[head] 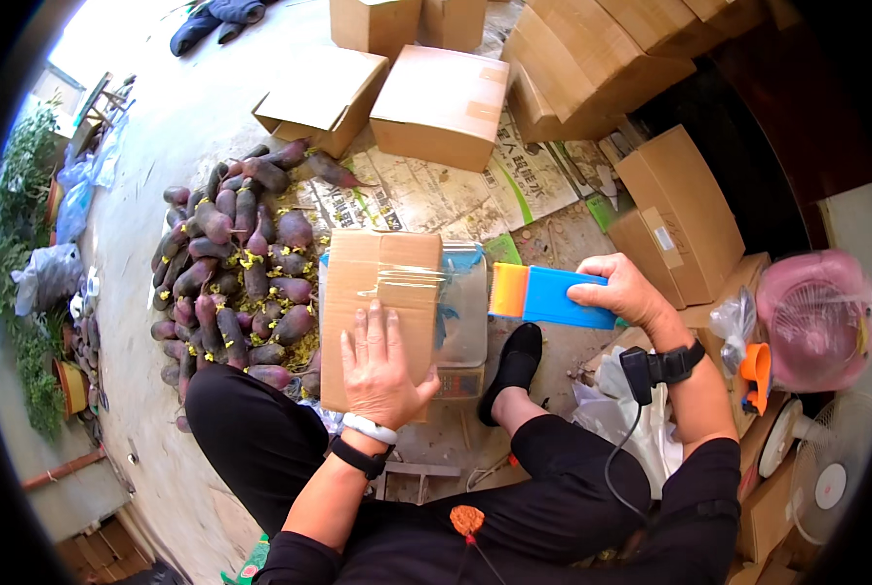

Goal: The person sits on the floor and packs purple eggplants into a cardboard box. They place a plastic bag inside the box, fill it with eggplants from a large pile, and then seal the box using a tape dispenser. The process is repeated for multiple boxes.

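A closed cardboard carton (333, 322) lies in front of me on a clear plastic bin (469, 336). Shiny tape (410, 276) runs across its top. My left hand (381, 365) rests palm down on the carton, fingers slightly apart, gripping nothing. To the right of the bin, my right hand (619, 292) is closed around the blue body of what looks like a tape dispenser (564, 296). Its orange end has a toothed edge facing the carton, apart from it. A scale with a keypad (459, 383) shows below the bin.
Dark purple radishes (238, 270) with yellow sprouts are heaped on the left. Cartons (440, 110) stand ahead, and another carton (681, 212) is at right. Flattened printed cardboard (436, 190) covers some floor. A pink fan (816, 322) and an orange-and-blue tool (756, 373) sit far right.
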Tool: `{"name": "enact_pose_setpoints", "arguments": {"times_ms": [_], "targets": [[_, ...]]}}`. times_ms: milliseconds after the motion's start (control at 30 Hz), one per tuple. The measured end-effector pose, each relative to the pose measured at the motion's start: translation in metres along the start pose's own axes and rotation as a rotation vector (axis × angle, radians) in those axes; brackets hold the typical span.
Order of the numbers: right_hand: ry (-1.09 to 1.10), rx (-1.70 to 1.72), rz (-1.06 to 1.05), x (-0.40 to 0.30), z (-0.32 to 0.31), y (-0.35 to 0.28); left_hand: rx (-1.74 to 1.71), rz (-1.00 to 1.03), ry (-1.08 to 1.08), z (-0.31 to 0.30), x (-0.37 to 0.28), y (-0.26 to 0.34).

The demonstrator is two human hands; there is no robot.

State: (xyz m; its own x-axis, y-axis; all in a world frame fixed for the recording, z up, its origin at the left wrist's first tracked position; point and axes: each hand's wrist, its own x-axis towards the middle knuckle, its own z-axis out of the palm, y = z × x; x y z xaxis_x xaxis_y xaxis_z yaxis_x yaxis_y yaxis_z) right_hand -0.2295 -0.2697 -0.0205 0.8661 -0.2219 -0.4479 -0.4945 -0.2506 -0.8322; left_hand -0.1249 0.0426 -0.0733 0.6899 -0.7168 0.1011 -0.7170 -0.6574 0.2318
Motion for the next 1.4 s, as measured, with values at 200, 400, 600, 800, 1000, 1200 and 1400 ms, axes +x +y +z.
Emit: {"name": "enact_pose_setpoints", "arguments": {"times_ms": [200,400,600,800,1000,1200,1400], "targets": [[0.022,-0.155,-0.034,0.025,0.011,0.061,0.031,0.020,-0.004,0.001,0.004,0.004],[0.056,-0.315,0.011,0.082,0.065,0.048,0.063,0.037,-0.002,0.001,0.003,0.005],[0.030,-0.382,0.188,0.099,0.065,0.011,0.079,0.047,0.011,0.004,0.003,0.006],[0.008,-0.688,0.284,0.112,0.114,-0.035,0.068,0.055,0.026,0.005,0.002,0.004],[-0.163,-0.849,0.157,0.086,0.155,-0.035,0.039,0.031,0.007,0.005,-0.002,0.002],[-0.318,-0.846,0.164,0.088,0.190,0.013,-0.049,0.031,0.021,0.005,-0.002,0.002],[-0.221,-0.804,0.291,0.028,0.131,-0.024,-0.134,0.061,-0.014,-0.008,-0.007,-0.012]]}}
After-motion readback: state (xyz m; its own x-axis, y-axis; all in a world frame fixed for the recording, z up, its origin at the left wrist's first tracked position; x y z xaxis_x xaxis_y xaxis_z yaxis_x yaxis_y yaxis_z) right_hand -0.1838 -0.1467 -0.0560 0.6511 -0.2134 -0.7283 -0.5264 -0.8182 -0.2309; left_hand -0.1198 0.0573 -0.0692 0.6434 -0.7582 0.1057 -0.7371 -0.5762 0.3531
